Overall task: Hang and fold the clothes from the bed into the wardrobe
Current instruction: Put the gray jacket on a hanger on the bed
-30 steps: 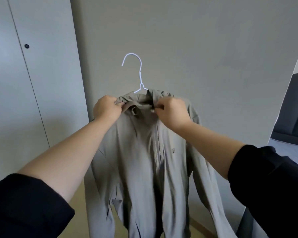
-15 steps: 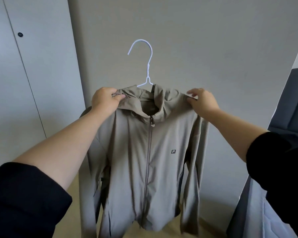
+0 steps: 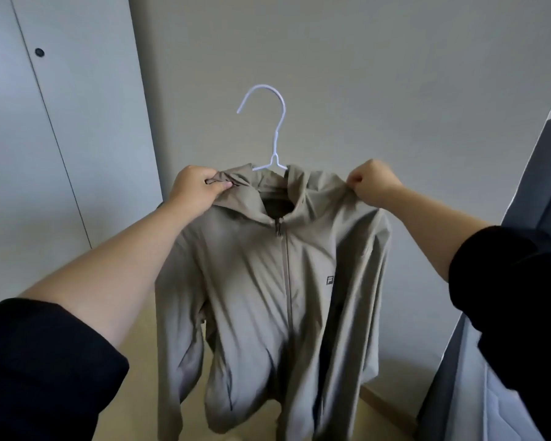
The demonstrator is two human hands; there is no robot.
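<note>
You hold the beige jacket (image 3: 277, 281) up at the centre of the frame, zipped and hanging on a white hanger (image 3: 272, 144). Your left hand (image 3: 196, 189) pinches its shoulder at the hood's edge, and your right hand (image 3: 374, 183) is closed on the opposite shoulder. The garment hangs below and between both grips, its hook rising above them.

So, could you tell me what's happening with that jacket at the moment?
A person is holding up a beige zip-up jacket that is already on a white wire hanger. The left hand pinches the fabric near the collar, and the right hand pinches the opposite shoulder, spreading it out. The zip is closed and the sleeves hang loose. The hanger's hook is free in the air, not on any rail yet. A closed wardrobe door stands to the left.
</note>
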